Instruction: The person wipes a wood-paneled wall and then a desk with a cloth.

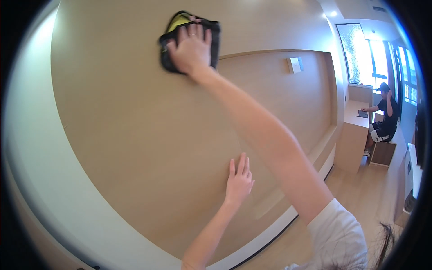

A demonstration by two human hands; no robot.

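Two bare hands are working at a broad, flat, light-brown wood-grain panel (126,126), in which a long, shallow rectangular recess (274,94) is showing. The right hand (191,49) is pressing flat, its fingers spread wide and one wearing a thin ring, on a crumpled black and yellow cloth (215,47). That cloth is lying against the panel, just beyond the recess's upper left corner, pinned under the palm and not squeezed in a fist. The left hand (240,180) is reaching up near the lower left of the recess, holding nothing visible, its fingers extended; whether its fingertips are touching wood cannot be told. Within the recess, a small white and blue-grey rectangular item (295,65) is resting high up. To the recess's right, a seated person in black (388,108) is touching a dark, flat rectangular device (362,114) on a pale wooden desk (353,118).
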